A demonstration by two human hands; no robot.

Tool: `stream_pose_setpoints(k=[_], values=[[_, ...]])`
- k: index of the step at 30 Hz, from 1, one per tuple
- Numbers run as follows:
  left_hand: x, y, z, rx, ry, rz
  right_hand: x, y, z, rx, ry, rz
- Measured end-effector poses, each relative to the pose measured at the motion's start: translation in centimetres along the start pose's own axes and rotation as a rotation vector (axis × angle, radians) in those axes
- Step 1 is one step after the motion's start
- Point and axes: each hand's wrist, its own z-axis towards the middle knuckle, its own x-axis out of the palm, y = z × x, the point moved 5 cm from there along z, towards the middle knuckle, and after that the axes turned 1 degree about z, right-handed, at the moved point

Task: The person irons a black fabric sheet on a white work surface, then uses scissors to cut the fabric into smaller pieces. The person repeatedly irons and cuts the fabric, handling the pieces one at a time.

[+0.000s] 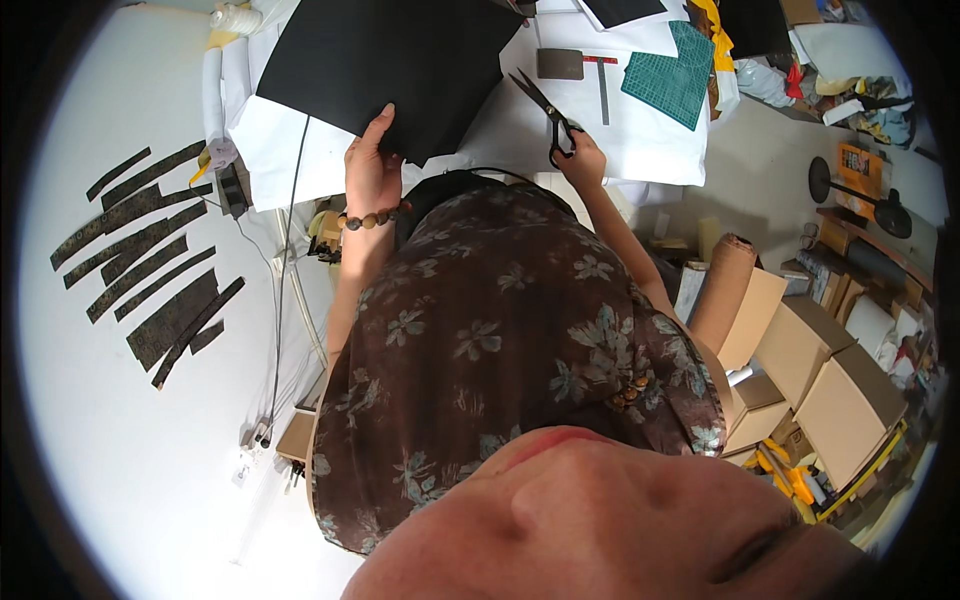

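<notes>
A large black sheet (pixel 390 65) spreads over the white-covered table, its near edge pinched by my left hand (pixel 375 165). The thumb lies on top of the sheet and the fingers are hidden beneath it. A beaded bracelet circles that wrist. To the right, my right hand (pixel 583 163) is closed round the handles of black scissors (pixel 548 110). Their blades are parted and point up and left, next to the sheet's right edge but apart from it. Whether the sheet is paper, leather or cloth I cannot tell.
Beyond the scissors lie a dark grey rectangular block (pixel 560 64), a T-shaped ruler (pixel 603 90) and a green cutting mat (pixel 672 75) on the table (pixel 660 155). Cardboard boxes (pixel 800 335) and a brown roll (pixel 724 290) stand at my right. Dark patterned strips (pixel 170 320) hang at the left.
</notes>
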Motion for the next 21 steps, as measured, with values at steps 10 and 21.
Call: stream_pose_setpoints(k=[10,21], values=[[0.9,-5.8,-2.8,1.101,-0.224,0.485,1.4,-1.8,1.4,-0.071,0.053,-0.253],[11.8,-5.9,2.5,1.242,0.746,1.918,-3.5,2.4,7.6,-0.048,0.014,-0.214]])
